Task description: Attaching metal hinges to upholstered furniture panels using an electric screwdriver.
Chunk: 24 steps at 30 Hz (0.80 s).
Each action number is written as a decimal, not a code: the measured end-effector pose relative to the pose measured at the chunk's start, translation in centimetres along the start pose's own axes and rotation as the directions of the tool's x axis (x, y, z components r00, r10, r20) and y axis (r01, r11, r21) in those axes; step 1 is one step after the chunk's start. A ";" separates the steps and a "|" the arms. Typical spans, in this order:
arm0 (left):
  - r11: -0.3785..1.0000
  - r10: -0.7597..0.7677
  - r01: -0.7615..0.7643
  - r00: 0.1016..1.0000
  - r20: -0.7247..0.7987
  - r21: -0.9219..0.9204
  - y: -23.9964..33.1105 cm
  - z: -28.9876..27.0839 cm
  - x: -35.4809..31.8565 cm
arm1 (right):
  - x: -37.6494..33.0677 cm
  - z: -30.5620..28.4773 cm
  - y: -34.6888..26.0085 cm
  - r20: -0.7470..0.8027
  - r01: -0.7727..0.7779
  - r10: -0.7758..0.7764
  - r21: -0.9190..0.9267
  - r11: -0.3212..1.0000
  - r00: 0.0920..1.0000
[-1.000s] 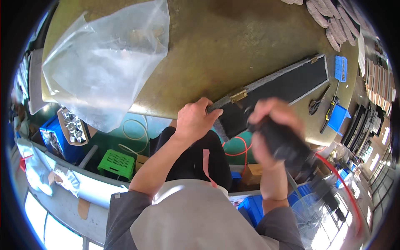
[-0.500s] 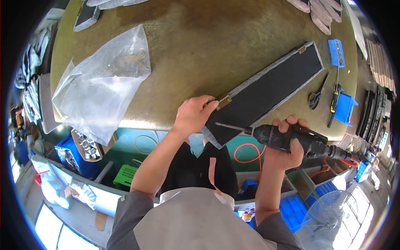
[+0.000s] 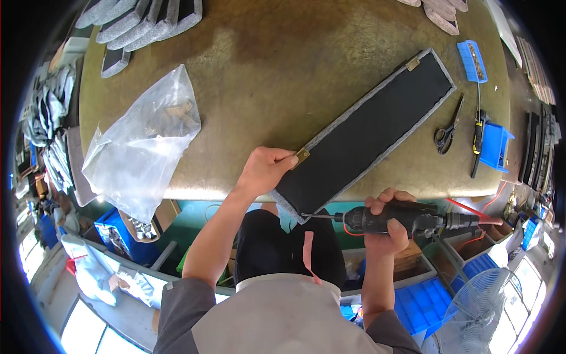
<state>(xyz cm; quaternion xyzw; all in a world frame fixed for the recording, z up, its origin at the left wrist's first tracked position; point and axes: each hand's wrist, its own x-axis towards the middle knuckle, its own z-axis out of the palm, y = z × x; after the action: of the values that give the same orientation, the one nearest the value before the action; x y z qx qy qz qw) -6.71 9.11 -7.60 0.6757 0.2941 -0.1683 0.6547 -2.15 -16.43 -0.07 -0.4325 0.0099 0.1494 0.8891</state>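
A long black panel point(image 3: 371, 127) with grey fabric wrapped round its rim lies slantwise, its near end reaching over the table's front edge. My left hand point(image 3: 262, 172) pinches a small brass-coloured metal plate point(image 3: 302, 157) against the panel's far-side rim, thumb on top. A similar plate point(image 3: 413, 64) lies on that rim at the far end. Wrapped round a black power screwdriver point(image 3: 424, 219) is my right hand point(image 3: 383, 241). The driver points left, its slim bit near the panel's near corner; whether it touches there I cannot tell.
A clear plastic bag point(image 3: 141, 138) with metal pieces inside hangs over the front edge at left. Black scissors point(image 3: 445, 138), a screwdriver point(image 3: 477, 141) and blue bins point(image 3: 496, 147) lie at right. Grey fabric-covered pieces point(image 3: 147, 26) are stacked at far left.
The power screwdriver has moved down and left relative to the panel, its bit passing from above the surface to the near corner. My left hand still pinches the plate. The view has shifted.
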 end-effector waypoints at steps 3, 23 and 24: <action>0.997 -0.020 0.020 1.000 0.003 -0.081 0.6 0.1 -0.2 | 0.5 -0.4 0.8 -0.006 -0.080 0.081 0.060 0.995 0.997; 0.996 -0.084 0.082 0.995 -0.056 -0.047 1.1 0.8 -0.9 | 2.4 -3.0 5.0 0.043 -0.446 0.454 0.290 0.847 0.890; 0.992 -0.068 0.063 0.997 -0.046 -0.105 1.1 0.8 -1.0 | 2.5 -3.1 5.0 0.048 -0.449 0.456 0.292 0.844 0.889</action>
<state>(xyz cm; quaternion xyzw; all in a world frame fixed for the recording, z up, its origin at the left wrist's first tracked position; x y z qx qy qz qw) -6.69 8.19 -6.20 0.6348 0.3405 -0.1575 0.6755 -0.81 -15.28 -6.20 -0.2820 0.1442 0.3465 0.8830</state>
